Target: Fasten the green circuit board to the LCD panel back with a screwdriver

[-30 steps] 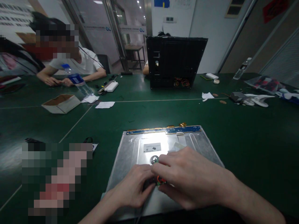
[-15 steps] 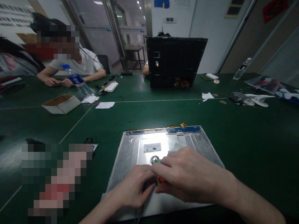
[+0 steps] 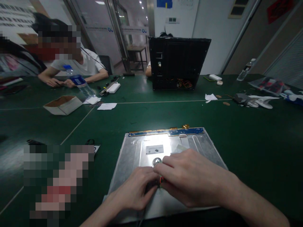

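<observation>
A flat silver metal panel (image 3: 129, 148) lies before me, with a blue circuit board strip (image 3: 165, 132) along its far edge and a round metal disc (image 3: 157, 161) near its middle. Above the panel, my left hand (image 3: 138, 187) is closed around something dark; a dark cable (image 3: 141, 217) runs down below it. My right hand (image 3: 189, 176) pinches close against the left fingertips. Between the two hands shows a small bit of red wire (image 3: 161, 180) with a trace of green; the fingers hide the rest. What exactly each hand grips is covered.
Across the green table (image 3: 146, 116) stands a black panel housing (image 3: 180, 63) with exposed wires. To the left are an open box (image 3: 65, 105), a tilted water bottle (image 3: 80, 82) and a seated person (image 3: 80, 66). Scraps, white-handled pliers (image 3: 258, 100) and another bottle (image 3: 246, 70) lie or stand right.
My right fingers have curled in and shifted slightly, covering the green part that showed before. The left hand stays in about the same place.
</observation>
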Demonstrator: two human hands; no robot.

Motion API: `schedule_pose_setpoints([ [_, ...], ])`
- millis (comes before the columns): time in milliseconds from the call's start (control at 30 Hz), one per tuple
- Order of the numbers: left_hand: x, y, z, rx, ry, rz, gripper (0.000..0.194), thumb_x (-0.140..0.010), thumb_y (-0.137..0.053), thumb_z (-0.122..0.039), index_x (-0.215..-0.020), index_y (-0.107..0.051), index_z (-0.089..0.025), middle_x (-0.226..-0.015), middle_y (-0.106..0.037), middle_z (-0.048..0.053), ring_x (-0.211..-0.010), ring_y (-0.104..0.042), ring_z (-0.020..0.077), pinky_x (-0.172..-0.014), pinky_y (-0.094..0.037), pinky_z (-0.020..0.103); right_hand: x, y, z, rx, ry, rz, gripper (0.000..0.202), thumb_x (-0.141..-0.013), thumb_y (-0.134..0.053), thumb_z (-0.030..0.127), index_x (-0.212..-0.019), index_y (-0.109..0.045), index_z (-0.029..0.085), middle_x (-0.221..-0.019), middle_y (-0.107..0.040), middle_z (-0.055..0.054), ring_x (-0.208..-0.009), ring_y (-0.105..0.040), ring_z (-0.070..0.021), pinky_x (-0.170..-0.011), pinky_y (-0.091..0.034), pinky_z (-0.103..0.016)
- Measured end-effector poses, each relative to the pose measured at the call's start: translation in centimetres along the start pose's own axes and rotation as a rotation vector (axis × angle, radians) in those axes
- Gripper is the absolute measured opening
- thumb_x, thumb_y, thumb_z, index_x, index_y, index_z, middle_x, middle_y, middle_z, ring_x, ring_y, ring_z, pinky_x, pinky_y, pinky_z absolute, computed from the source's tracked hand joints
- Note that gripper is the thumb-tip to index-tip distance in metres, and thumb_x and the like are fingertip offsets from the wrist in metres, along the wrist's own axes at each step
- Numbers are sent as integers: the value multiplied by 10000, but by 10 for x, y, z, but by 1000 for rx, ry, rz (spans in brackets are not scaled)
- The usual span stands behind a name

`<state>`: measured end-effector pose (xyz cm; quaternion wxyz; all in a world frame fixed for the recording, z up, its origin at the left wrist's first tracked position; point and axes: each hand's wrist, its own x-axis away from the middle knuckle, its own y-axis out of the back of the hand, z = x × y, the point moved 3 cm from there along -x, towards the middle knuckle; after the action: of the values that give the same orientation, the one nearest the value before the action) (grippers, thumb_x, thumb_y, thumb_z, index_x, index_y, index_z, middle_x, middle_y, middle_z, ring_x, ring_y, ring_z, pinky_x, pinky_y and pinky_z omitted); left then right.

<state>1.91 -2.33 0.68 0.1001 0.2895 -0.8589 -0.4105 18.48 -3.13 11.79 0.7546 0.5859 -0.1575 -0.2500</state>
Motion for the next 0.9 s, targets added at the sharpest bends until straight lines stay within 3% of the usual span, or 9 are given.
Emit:
schedule_pose_setpoints([
  [167,-1,2,-2,21,-3,8,161,-760,-500,-90,-870,-568,-187,-843,-630,30,-748,-569,196,-700,-447,288,0,-1,-2,12,-11,-7,139,-916,-491,298,-958,-532,172,-811,-656,-43,-662,-552,-159,-515,-271,-305],
  [400,0,0,0,4,0,-8,145,-785,-518,-104,-890,-576,-187,-878,-641,45,-788,-581,212,-732,-458,301,2,3,-1,-71,19,20,196,-800,-550,207,-987,-523,154,-914,-644,-61,-733,-552,-177,-539,-322,-308],
  [667,2,-3,4,1,8,2,111,-786,-510,-96,-834,-574,-173,-820,-623,36,-728,-565,194,-676,-437,284,0,-2,-2,13,-27,1,119,-895,-477,261,-959,-526,173,-808,-652,-44,-646,-525,-155,-509,-248,-310],
  [900,3,-3,3,3,-14,-24,150,-796,-521,-106,-908,-578,-189,-902,-642,45,-813,-579,213,-756,-455,308,2,1,0,-47,15,18,227,-800,-548,214,-1019,-511,164,-913,-643,-54,-710,-524,-164,-523,-281,-304],
])
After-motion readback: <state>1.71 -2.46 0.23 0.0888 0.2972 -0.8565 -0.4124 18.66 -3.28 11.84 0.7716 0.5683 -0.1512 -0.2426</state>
